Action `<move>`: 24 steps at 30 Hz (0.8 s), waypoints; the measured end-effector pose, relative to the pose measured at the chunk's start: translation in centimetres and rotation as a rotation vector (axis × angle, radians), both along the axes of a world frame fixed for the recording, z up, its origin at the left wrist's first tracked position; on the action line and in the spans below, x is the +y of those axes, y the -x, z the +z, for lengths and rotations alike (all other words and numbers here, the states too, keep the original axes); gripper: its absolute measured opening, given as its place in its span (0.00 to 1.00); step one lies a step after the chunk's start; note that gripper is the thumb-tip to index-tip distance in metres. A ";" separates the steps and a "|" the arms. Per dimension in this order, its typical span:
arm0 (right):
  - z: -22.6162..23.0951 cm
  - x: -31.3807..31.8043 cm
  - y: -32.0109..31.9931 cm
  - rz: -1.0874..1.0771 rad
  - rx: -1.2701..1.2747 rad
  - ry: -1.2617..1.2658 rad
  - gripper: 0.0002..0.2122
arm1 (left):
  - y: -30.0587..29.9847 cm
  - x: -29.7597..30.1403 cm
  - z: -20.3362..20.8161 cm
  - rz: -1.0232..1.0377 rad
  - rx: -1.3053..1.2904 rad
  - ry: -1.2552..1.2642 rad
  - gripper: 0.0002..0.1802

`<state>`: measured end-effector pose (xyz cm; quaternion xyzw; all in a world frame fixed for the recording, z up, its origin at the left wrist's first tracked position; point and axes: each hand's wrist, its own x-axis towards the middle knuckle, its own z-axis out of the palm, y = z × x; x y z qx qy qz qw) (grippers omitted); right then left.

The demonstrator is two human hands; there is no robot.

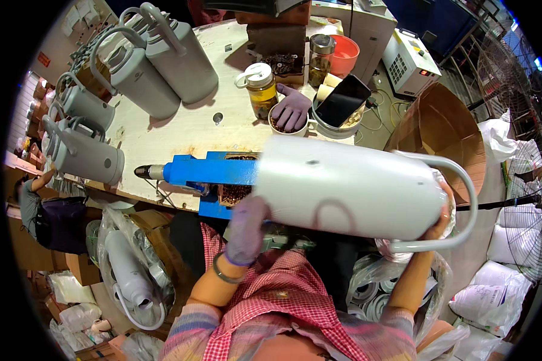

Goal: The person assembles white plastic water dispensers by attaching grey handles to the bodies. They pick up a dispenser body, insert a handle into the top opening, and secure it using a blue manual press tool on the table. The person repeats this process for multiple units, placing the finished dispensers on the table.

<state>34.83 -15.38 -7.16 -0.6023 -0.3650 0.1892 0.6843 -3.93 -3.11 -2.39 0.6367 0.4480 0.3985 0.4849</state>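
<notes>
A big light-grey thermos jug [349,189] lies on its side in front of me, its loop handle [471,198] pointing right. My right hand [441,219] is bare and grips the jug's top end beside the handle. At the other end, my left hand [247,231], in a purple-grey glove, is closed against the lower edge of the base; its fingertips are partly hidden. Behind the base, and partly covered by it, a blue metal fixture [214,171] sits at the table's near edge. A dark-tipped tool nose [146,172] sticks out from its left side.
Several grey jugs [141,81] stand on the white table [223,126] at left. Beyond the held jug are a drink bottle [262,93], a loose glove [292,109], a phone [343,105] and a red cup [343,54]. An open carton [448,135] stands right; another person [33,195] is far left.
</notes>
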 end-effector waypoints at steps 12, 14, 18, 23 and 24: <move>-1.8 11.2 11.5 0.297 -0.032 -0.033 0.30 | 9.6 2.5 -4.0 0.507 -0.153 0.002 0.26; -2.1 11.2 11.5 0.291 -0.046 -0.036 0.30 | 9.4 2.7 -4.5 0.546 -0.129 -0.039 0.25; -1.9 11.3 11.2 0.299 -0.077 -0.091 0.27 | 10.8 3.1 -4.0 0.328 -0.279 0.137 0.17; -1.9 11.5 11.2 0.308 -0.099 -0.057 0.27 | 10.5 3.5 -4.1 0.388 0.213 -0.092 0.08; -2.1 11.5 11.2 0.314 -0.102 -0.055 0.27 | 10.9 3.4 -4.4 0.384 0.214 -0.125 0.08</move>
